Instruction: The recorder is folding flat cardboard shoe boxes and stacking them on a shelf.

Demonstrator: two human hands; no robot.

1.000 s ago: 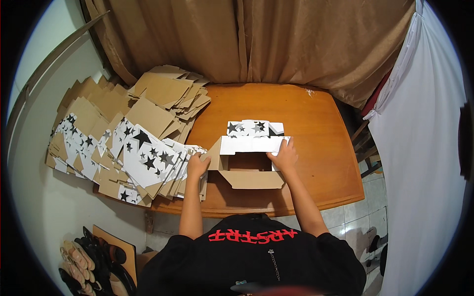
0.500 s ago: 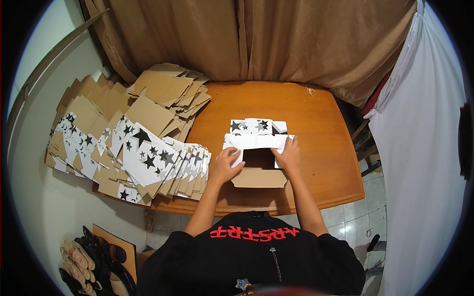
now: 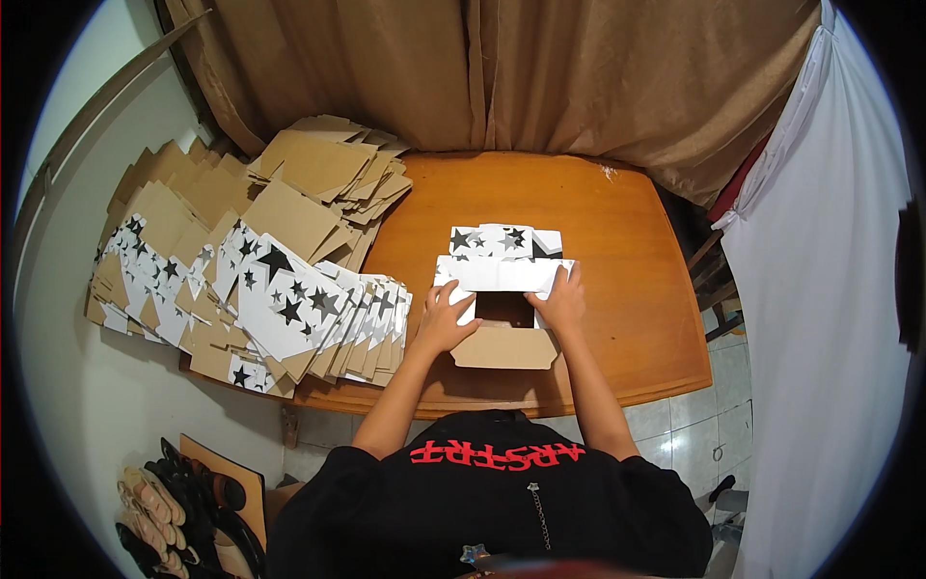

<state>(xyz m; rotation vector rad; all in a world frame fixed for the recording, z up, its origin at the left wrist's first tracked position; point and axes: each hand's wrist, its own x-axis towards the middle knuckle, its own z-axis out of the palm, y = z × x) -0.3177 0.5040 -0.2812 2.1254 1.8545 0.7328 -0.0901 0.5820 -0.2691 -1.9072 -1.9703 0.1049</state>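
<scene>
Open box [image 3: 506,348]: I see it on the table [image 3: 637,318], right of flat cartons [image 3: 289,323]
Left hand [image 3: 444,323]: thumb spread from fingers, touching left flap [image 3: 467,309]
Right hand [image 3: 562,303]: thumb likewise spread, touching right side

Wore a black tee [image 3: 617,507], pretty loose through the body, with short, roomy sleeves [image 3: 323,487]. Had jagged, chopped-up red lettering [image 3: 497,451] running right across the front, kinda hard to miss tbh. Also sported a thin silvery chain [image 3: 542,521] ending in a tiny star [image 3: 532,487], plus a bigger, shiny bluish-silver star [image 3: 474,554] down by the lower edge of the view. Went bare past the sleeves, left hand [image 3: 445,323] and right hand [image 3: 562,301] included.
</scene>
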